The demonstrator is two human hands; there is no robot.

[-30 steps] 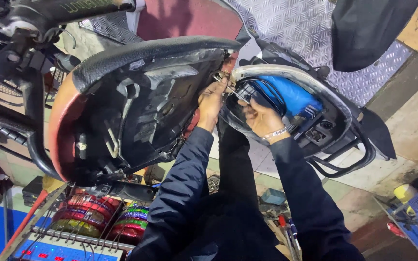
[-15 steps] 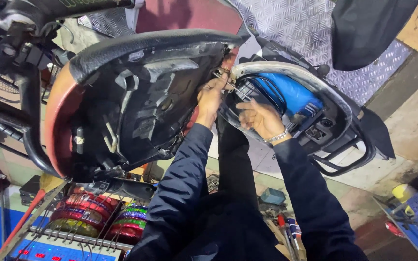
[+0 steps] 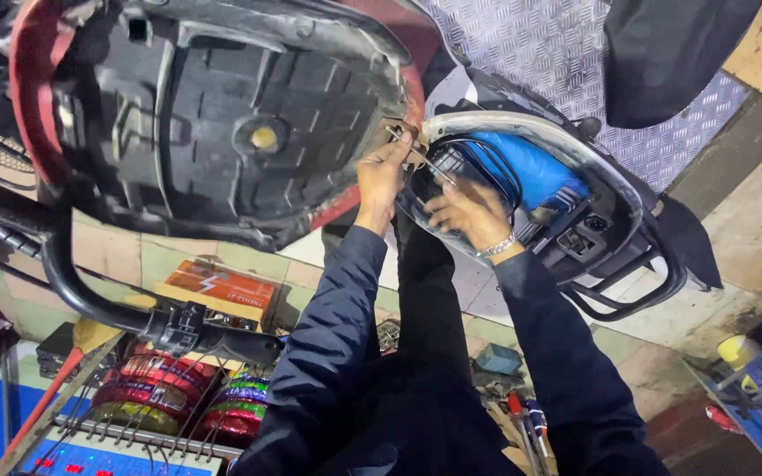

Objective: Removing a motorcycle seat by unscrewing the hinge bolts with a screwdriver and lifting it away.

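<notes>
A scooter seat (image 3: pixel 213 115) stands raised, its black ribbed underside facing me, red trim along its edge. My left hand (image 3: pixel 381 176) reaches up to the seat hinge (image 3: pixel 399 132) and grips a thin metal tool (image 3: pixel 425 159) there. My right hand (image 3: pixel 465 211), with a bracelet on the wrist, rests on the rim of the open under-seat compartment (image 3: pixel 522 132) and touches the tool's lower end. Inside the compartment lie a blue pack (image 3: pixel 531 172) and black cables (image 3: pixel 487 163). Both arms wear dark sleeves.
A black grab rail (image 3: pixel 637 291) curves behind the compartment. A handlebar grip (image 3: pixel 196 330) crosses low left. Below it stand coloured wire spools (image 3: pixel 169 388) and a blue panel (image 3: pixel 108 454). An orange box (image 3: pixel 222 286) lies on the tiled floor. Chequered metal plate (image 3: pixel 531 44) is above.
The view has shifted closer and to the right, so the seat fills more of the frame. My hands stay at the hinge; the right hand has slid slightly lower on the rim.
</notes>
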